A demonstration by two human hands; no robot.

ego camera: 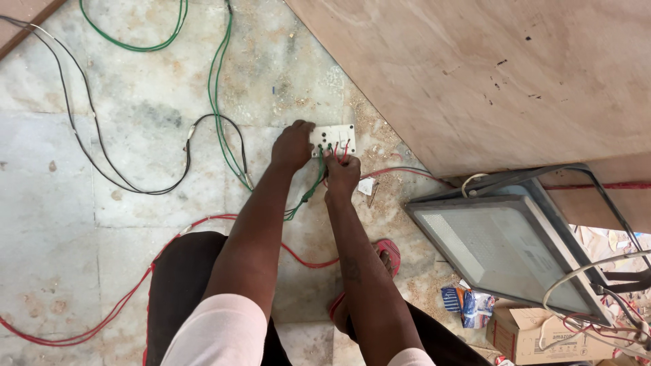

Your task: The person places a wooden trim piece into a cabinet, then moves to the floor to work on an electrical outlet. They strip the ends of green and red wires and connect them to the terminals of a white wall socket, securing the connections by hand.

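wire ends (333, 150) — hidden by hands (341, 175)

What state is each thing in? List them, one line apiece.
Left hand: gripping the left edge of the switch plate.
Right hand: fingers pinching wires at the plate's lower edge.
Switch plate: white, lying on the floor, wires attached.
Green wire: loose, trailing across the floor.
Red wire: loose, looping past the knees.
Flood light: unlit, face up.
Cardboard box: open.

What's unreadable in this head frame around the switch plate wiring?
- Wire ends at the white switch plate: too small, covered by right hand.
- Plate's left edge: under left hand.
- Floodlight cable run: cut off by right edge.
- Red wire: passes behind the legs.
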